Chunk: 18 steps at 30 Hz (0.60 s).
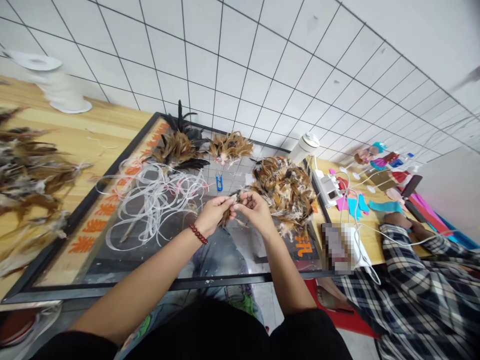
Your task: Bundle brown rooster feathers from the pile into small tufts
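My left hand (213, 212), with a dark red bead bracelet (197, 234) at the wrist, and my right hand (254, 207) meet over the glass-topped table (112, 260). Both pinch a small bundle of brown feathers (229, 209) between their fingertips. A large heap of brown and white feathers (287, 192) lies just right of my right hand. Loose loops of white cord (150, 197) sprawl to the left of my left hand.
Two tied feather bunches (180, 145) (229, 146) and small blue snips (219, 182) lie at the back. More feathers (30, 175) cover the wooden bench on the left beside a white spool (56, 82). A person in a plaid sleeve (423, 280) works at the right among coloured scraps (356, 205).
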{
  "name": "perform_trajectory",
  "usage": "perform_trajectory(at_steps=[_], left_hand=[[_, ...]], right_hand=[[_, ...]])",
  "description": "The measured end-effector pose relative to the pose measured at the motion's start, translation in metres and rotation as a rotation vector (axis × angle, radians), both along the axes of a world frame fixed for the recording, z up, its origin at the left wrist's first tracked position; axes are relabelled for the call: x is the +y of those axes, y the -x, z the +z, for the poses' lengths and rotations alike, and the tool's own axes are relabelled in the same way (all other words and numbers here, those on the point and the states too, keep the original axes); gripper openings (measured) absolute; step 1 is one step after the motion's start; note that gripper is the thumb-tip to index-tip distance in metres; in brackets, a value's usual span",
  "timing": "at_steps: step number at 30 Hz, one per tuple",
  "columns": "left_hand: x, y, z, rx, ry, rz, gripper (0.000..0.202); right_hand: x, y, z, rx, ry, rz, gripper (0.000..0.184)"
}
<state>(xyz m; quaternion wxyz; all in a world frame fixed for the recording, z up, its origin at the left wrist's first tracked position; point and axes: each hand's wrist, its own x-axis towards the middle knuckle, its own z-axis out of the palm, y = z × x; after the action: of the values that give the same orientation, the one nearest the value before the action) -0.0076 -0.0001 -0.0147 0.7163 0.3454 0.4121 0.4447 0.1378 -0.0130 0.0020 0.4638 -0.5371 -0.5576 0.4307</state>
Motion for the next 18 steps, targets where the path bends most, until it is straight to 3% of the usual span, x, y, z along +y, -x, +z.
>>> perform_trajectory(at_steps=[4,9,13,18], left_hand=[[-0.002,0.0,0.002,-0.009,-0.073,-0.044,0.031],[-0.002,0.003,0.005,0.02,-0.083,-0.159,0.033],[-0.003,0.005,0.007,0.046,-0.115,-0.246,0.035],[-0.003,0.007,0.009,-0.017,-0.081,-0.326,0.03]], right_hand=[[0.004,0.003,-0.006,0.097,0.013,0.008,0.028],[0.008,-0.005,-0.005,0.196,0.07,0.02,0.033],[0.008,-0.014,-0.001,0.221,0.08,0.144,0.036],[0.005,-0.018,-0.001,0.186,0.011,0.223,0.015]])
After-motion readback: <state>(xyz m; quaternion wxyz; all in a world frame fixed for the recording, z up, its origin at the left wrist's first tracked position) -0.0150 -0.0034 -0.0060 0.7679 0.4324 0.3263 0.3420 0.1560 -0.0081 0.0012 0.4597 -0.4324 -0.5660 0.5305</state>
